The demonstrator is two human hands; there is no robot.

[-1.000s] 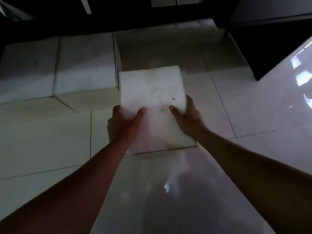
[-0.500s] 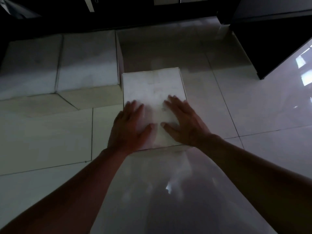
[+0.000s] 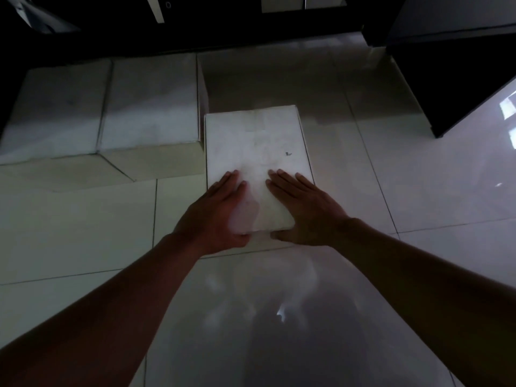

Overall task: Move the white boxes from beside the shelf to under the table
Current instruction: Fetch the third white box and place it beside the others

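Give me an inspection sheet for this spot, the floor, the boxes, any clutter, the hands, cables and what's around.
Surface: glossy pale tiled floor, reflections at right.
Job's things: one white box on the floor under both hands; two more white boxes side by side to its left, the near one close alongside; whether they touch cannot be told.
Clutter: nothing seen.
Hands: left hand and right hand lie flat on the box's near end, fingers extended, not gripping.
Cables: nothing seen.
Surroundings: dark furniture at right and a dark gap along the top; dim light.

Glossy pale floor tiles (image 3: 418, 191) with thin grout lines reflect window light (image 3: 506, 107) at right.
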